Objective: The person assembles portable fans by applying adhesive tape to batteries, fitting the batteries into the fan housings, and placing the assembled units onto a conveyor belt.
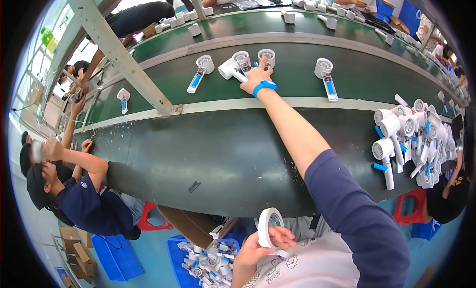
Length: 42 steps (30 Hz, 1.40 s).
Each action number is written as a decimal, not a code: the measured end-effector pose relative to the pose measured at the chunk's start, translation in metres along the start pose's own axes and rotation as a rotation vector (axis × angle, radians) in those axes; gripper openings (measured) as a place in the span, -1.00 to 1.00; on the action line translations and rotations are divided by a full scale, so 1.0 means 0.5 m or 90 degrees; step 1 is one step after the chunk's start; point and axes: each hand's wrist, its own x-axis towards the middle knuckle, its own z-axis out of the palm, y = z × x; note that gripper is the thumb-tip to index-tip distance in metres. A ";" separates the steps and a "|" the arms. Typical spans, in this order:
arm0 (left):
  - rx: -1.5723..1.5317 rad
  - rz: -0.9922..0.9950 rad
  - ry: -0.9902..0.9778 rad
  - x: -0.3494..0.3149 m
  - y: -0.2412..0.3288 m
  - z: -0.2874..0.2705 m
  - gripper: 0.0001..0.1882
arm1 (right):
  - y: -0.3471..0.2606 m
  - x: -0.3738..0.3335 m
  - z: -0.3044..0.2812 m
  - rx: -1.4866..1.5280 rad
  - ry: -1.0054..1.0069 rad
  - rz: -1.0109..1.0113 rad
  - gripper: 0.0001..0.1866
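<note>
Open fans (pixel 329 84) look unfinished; the left hand (pixel 254 251) holds a white roll (pixel 263 228), but I can't tell if the right hand (pixel 257 80) grips.

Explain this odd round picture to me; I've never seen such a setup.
There is no robot: these are a person's bare hands, seen from a wide fisheye camera on their head, which bends straight edges. The right hand, with a blue wristband, reaches onto a green conveyor belt, among three clustered white handheld fans. The left hand holds a white ring-shaped piece. Nearer lies a black tabletop, with a fan pile at its right. Below, a blue bin holds more parts.
</note>
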 end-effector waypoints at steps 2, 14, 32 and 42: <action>0.026 0.026 -0.010 -0.002 -0.005 -0.003 -0.69 | 0.035 -0.011 -0.017 0.031 -0.028 -0.084 -0.25; 0.084 0.095 -0.113 -0.021 -0.066 -0.029 -0.82 | 0.299 -0.470 -0.220 -0.017 0.175 -0.458 -0.47; 0.083 0.858 0.116 -0.694 -0.141 0.021 -0.73 | 0.103 -0.966 0.164 0.255 -0.598 -0.844 -0.58; 0.063 1.370 0.369 -0.940 -0.332 0.158 -0.53 | -0.005 -1.257 0.550 -0.007 -0.754 -0.722 -0.41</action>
